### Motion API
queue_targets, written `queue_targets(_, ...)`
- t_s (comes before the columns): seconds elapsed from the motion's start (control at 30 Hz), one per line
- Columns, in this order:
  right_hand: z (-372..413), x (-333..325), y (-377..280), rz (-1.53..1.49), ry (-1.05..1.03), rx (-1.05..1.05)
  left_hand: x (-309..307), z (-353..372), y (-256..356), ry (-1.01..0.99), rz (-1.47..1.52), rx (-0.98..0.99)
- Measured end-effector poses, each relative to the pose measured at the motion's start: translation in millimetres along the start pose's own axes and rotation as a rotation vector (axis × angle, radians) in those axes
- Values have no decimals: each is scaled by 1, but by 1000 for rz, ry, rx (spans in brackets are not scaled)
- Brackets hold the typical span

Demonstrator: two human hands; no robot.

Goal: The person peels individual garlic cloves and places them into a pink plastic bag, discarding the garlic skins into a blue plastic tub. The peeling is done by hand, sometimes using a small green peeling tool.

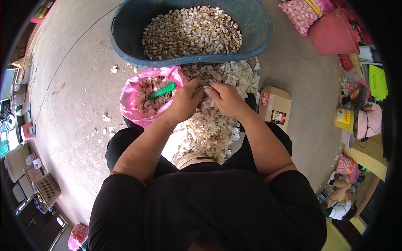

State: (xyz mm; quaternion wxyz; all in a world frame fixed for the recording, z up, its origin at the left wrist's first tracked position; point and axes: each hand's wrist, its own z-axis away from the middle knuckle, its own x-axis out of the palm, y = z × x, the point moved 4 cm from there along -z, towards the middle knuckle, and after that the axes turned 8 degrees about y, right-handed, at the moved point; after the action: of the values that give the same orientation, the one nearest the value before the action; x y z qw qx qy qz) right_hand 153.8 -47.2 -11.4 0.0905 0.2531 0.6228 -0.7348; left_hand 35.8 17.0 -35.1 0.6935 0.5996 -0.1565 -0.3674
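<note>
My left hand (185, 101) and my right hand (228, 99) meet in front of me, fingers closed in a pinch on a small, pale garlic clove (205, 87) mostly hidden by the fingertips. Left of them stands an open pink plastic bag (127, 102) of garlic bulbs and reddish skins, and on these lies a green handle-shaped object (161, 90). Beneath my hands, between my legs, spreads a heap of papery garlic skins (209, 131). Just beyond, a blue tub (167, 62) holds many loose garlic cloves (192, 33).
A cardboard box (274, 106) lies right of my knee. Farther right are a mesh sack of garlic (301, 14), a red tub (333, 33), a yellow container (344, 118) and two other people seated. Stray skins dot the concrete floor (71, 104); a plastic crate (47, 190) stands left.
</note>
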Motion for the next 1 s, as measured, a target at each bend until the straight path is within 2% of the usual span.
queue_targets(0.1, 2, 2, 4, -168, -5, 61, 0, 5, 5, -106, 422, -138)
queue_targets(0.27, 2, 3, 14, -540, -138, 342, -8, 4, 12, -129, 584, -191)
queue_targets(0.37, 4, 5, 11, -965, -149, 516, -10, 2, 9, -148, 631, -205)
queue_targets(0.47, 3, 1, 12, -928, -342, 484, -14, -1, 0, -81, 646, -242)
queue_targets(0.57, -1, 1, 18, -628, -358, 510, -17, -4, -6, -50, 669, -239)
queue_targets(0.67, -8, 1, 23, -320, -372, 338, -18, -2, 0, -24, 587, -216)
queue_targets(0.77, -20, -15, -11, -1145, -77, 390, -15, -1, 1, 66, 543, -177)
queue_targets(0.8, -21, -13, -10, -944, -63, 401, -15, -2, 0, 104, 542, -160)
queue_targets(0.87, -23, -8, -4, -544, -29, 412, -16, -5, -10, 207, 313, -25)
queue_targets(0.9, -26, 2, 1, -198, 61, 117, -16, -6, -12, 255, 197, 43)
queue_targets(1.0, -17, 20, -4, -51, -168, 155, -10, -5, -11, 318, 213, -6)
